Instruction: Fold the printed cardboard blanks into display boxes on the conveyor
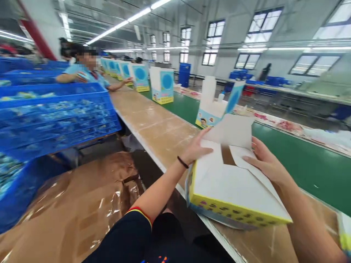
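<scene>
The small things (57, 122) in the blue crate (63, 98) are too small to be told apart. The right arm (309, 226) is cut off by the picture's edge, and so is a second box (344, 232). The inside of the near box (236, 204) is hidden by its flaps (230, 131).

Nothing's readable here. Near carton (227, 186) is showing a yellow band (236, 209) w/ dark dots, no legible words. Far cartons (161, 86) are showing blue circles (167, 74) + yellow strips (163, 99) w/ tiny print, too blurred. Mid carton (211, 106) is showing a cartoon label (204, 118), no legible text either.
</scene>
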### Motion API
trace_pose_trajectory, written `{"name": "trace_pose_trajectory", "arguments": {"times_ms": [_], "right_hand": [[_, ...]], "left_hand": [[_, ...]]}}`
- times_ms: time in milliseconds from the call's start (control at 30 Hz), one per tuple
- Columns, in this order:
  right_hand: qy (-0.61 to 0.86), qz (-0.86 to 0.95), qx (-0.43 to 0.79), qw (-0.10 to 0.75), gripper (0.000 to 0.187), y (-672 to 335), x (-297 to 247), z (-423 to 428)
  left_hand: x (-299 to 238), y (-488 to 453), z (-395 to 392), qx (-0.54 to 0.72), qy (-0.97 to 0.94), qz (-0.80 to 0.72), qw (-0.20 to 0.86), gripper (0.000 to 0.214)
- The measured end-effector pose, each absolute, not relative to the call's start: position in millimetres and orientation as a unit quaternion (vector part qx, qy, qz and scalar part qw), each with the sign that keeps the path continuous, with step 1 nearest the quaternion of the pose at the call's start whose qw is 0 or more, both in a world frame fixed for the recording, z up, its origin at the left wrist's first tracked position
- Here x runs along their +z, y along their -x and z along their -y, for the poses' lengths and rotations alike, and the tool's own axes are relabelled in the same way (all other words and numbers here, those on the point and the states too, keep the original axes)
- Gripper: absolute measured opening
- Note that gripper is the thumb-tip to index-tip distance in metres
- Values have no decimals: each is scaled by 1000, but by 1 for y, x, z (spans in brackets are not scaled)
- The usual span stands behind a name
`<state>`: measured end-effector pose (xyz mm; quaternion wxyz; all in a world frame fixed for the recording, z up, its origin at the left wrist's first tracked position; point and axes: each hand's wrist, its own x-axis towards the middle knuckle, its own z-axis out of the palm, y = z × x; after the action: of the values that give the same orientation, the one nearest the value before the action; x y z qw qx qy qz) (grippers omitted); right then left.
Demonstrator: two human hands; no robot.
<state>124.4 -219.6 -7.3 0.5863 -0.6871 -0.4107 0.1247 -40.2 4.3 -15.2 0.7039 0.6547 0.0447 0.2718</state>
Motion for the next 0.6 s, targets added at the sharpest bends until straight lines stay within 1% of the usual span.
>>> {"name": "trace_pose_trajectory", "arguments": {"times_ms": [33, 67, 133, 167, 200, 267, 333, 367, 400, 433, 467, 500, 533, 600], "right_hand": [[684, 399, 127, 598, 75, -121, -7, 223], [680, 396, 125, 604, 68, -118, -6, 224], [685, 409, 104, 594, 44, -112, -4, 223], [691, 419, 96, 581, 37, -109, -2, 223], [698, 428, 93, 567, 37, -106, 0, 223], [715, 444, 98, 531, 39, -102, 7, 226], [743, 469, 111, 465, 40, -100, 15, 228], [759, 485, 114, 419, 47, -99, 20, 229], [774, 503, 115, 367, 59, -99, 24, 228], [786, 520, 113, 314, 69, -99, 27, 226], [796, 533, 107, 265, 76, -98, 30, 224], [807, 541, 96, 219, 80, -97, 32, 220], [817, 542, 82, 179, 82, -96, 33, 217], [835, 533, 56, 126, 84, -92, 33, 211]], "left_hand": [[-16, 41, -4, 283, -652, -29, 702, 71], [-16, 42, -4, 293, -657, -20, 695, 59], [-16, 45, 0, 308, -679, -25, 666, 29], [-15, 47, 2, 311, -693, -36, 650, 16], [-13, 50, 5, 308, -708, -50, 633, 12], [-8, 55, 8, 291, -750, -76, 590, 20], [1, 60, 9, 253, -815, -81, 515, 19], [7, 61, 9, 228, -852, -77, 464, 14], [13, 62, 9, 201, -888, -71, 408, 13], [20, 62, 9, 173, -918, -65, 350, 26], [25, 61, 9, 143, -944, -59, 293, 44], [31, 60, 11, 113, -963, -55, 240, 61], [35, 59, 12, 84, -976, -55, 193, 73], [41, 57, 17, 39, -990, -61, 121, 84]]}}
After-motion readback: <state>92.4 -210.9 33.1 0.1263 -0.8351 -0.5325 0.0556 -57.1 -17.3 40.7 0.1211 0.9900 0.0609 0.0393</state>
